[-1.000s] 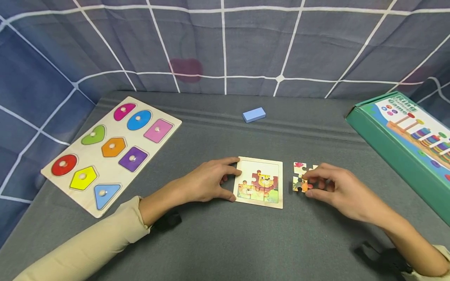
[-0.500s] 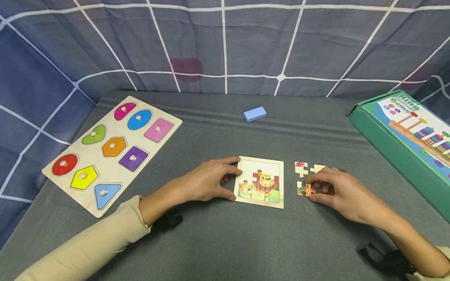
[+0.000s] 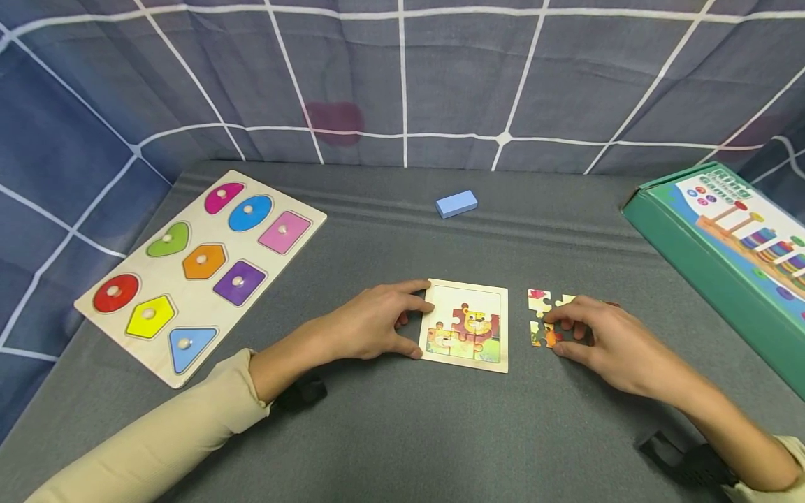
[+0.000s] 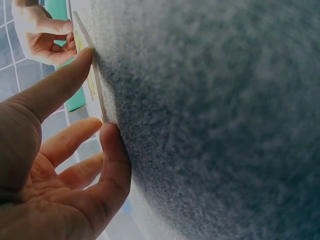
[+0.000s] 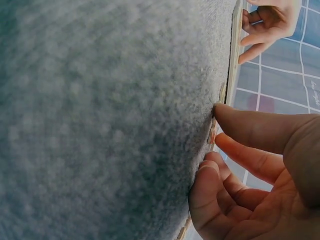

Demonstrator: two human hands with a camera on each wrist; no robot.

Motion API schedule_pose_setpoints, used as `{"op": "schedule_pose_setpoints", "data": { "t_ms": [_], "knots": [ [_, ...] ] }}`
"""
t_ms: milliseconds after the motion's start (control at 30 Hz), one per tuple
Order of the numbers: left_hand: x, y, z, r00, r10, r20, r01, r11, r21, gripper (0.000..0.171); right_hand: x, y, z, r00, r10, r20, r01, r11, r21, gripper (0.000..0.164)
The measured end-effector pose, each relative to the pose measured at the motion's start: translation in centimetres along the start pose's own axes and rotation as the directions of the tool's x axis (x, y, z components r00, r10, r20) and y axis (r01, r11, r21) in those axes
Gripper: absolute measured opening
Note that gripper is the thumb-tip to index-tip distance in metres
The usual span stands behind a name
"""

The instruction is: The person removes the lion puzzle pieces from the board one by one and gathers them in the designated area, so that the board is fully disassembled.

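Observation:
My left hand (image 3: 374,323) holds the left edge of a square wooden puzzle tray (image 3: 504,328), thumb at the near corner and forefinger at the far one. Several joined pieces in the tray show an orange bear (image 3: 476,323); its upper part is bare wood. To the right of the tray, my right hand (image 3: 604,342) pinches a green and orange puzzle piece (image 3: 536,334) at table level, between thumb and forefinger. Just behind that piece lies one with a red flower (image 3: 539,300), beside a pale piece (image 3: 564,300). More of the loose pieces are partly hidden by the right hand.
A shape board (image 3: 201,290) with colourful knobbed pieces lies at the left. A blue block (image 3: 456,204) rests behind the tray. At the right edge stands a green game box (image 3: 704,251). A blue checked cloth (image 3: 459,84) hangs behind the grey table.
The pinched piece has shifted slightly right and nearer, apart from the flower piece, then turned or slid a little back. My left hand and the tray stay in place.

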State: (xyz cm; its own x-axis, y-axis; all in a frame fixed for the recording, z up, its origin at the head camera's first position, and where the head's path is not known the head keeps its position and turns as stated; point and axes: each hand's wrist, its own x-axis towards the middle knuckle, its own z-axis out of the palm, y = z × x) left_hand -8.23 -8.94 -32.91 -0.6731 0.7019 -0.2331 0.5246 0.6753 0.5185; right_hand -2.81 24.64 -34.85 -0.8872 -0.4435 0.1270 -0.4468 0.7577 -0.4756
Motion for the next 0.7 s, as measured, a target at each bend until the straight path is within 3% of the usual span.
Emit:
{"op": "schedule_pose_setpoints", "data": {
  "t_ms": [500,700],
  "knots": [
    [0.0,0.0,0.0,1.0,0.007,-0.006,-0.007,1.0,-0.011,0.063,0.3,-1.2,-0.3,1.0,0.004,-0.015,-0.004,1.0,-0.011,0.029],
    [-0.1,-0.1,0.0,1.0,0.009,-0.012,-0.009,1.0,-0.015,0.062,1.3,-3.1,-0.1,1.0,0.014,-0.025,-0.011,0.996,0.086,0.032]
  ]
}}
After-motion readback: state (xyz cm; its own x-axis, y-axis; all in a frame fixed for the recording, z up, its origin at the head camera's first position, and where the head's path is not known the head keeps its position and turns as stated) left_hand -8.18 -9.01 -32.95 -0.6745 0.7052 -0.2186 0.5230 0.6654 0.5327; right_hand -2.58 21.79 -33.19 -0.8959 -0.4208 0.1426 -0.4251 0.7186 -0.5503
